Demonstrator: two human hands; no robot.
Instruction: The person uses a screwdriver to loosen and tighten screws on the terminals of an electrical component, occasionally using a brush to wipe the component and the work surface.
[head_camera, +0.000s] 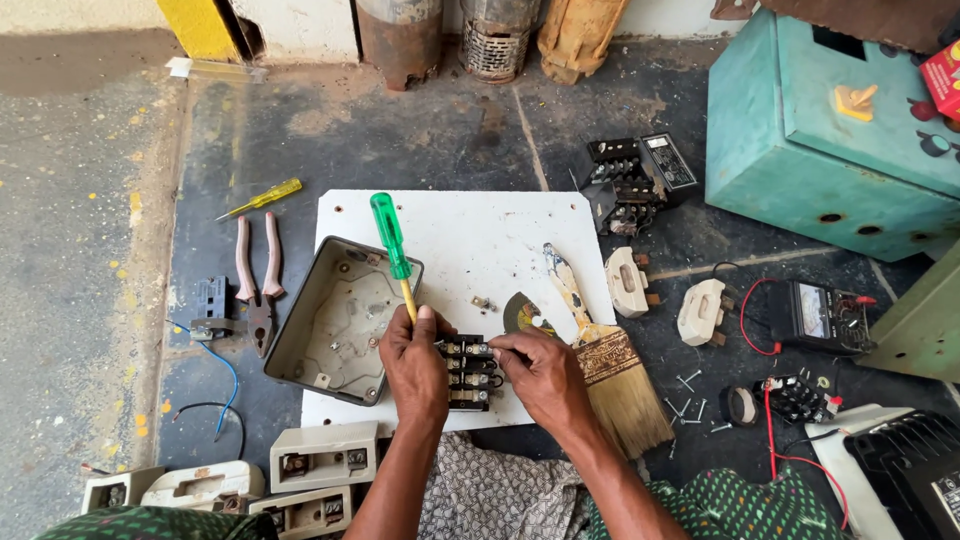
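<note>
Pliers (258, 290), 9 o'clock. Left hand (415, 365) clenched on green screwdriver (392, 245), tip down into black terminal block (470, 372), board (470, 240) centre. Right hand (540, 370) pinching block's edge; best kept steady, driver upright. Brush (610, 370), 3 o'clock.

A red cardboard package (943, 78) sits at two o'clock on the teal metal cabinet (800, 150). A black rectangular meter with a pale dial face (815, 315) lies at three o'clock on the floor.

even daylight, soft shadows, sharp focus
</note>
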